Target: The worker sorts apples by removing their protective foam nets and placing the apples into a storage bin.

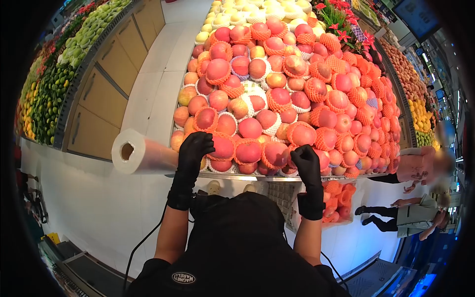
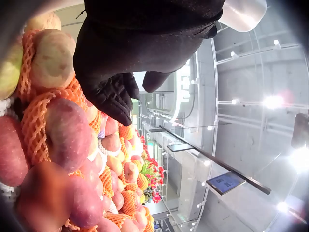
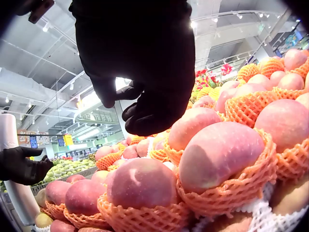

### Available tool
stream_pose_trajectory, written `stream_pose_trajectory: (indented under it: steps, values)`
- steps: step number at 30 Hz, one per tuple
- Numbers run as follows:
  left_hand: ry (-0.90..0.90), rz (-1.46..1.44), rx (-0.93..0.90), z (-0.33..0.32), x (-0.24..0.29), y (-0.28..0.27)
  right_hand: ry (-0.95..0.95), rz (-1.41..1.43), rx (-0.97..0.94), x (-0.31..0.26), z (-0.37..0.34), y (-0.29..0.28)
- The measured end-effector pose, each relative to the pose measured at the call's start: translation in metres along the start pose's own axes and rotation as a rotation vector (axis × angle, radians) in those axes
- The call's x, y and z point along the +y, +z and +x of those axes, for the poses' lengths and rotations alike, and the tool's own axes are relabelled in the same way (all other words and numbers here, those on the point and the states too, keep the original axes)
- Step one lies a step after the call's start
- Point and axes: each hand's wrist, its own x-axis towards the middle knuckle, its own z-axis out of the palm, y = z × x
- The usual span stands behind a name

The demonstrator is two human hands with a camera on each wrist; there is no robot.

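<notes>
Both hands wear black gloves and hold nothing. At the front left of a heaped fruit display, my left hand (image 1: pixel 194 151) hovers over the apples, near a red apple (image 1: pixel 221 147) in an orange foam net. Its fingers hang loosely bent, with the thumb apart, in the left wrist view. Farther right, my right hand (image 1: pixel 307 166) is above the front row, close to another netted apple (image 1: pixel 275 154). Its fingers curl loosely, and a gap shows beside the thumb in the right wrist view. Large red apples (image 3: pixel 219 154) in orange foam nets (image 3: pixel 145 217) sit just below it.
A thick roll of clear plastic (image 1: pixel 153 154) stands left of my left hand. Pale yellow fruit (image 1: pixel 252 15) lies at the back, beside red flowers (image 1: pixel 341 34). A bag of apples (image 1: pixel 341 200) is below the metal display edge (image 1: pixel 247 177). People (image 1: pixel 413 215) are at the right.
</notes>
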Motion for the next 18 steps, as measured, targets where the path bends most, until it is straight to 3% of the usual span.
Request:
stream_pose_trajectory:
  steps: [8,12,13,16,17,18]
  values:
    - [0.025,0.045,-0.02,-0.001,-0.017,0.001,-0.154,-0.067,-0.052,-0.015,0.032,-0.027]
    - [0.05,0.033,0.044,-0.002,-0.019,0.009,-0.226,-0.234,-0.156,-0.032,0.057,-0.041]
    - [0.042,0.0,0.049,-0.003,-0.02,0.009,-0.106,-0.22,-0.213,-0.039,0.061,-0.047]
    - [0.014,-0.044,0.091,-0.005,-0.015,0.018,-0.04,-0.25,-0.156,-0.051,0.083,-0.054]
    - [0.004,-0.046,0.107,-0.006,-0.014,0.021,-0.182,-0.348,-0.186,-0.013,0.111,-0.069]
    - [0.004,-0.057,0.108,-0.007,-0.016,0.02,-0.256,-0.415,-0.158,-0.021,0.119,-0.068]
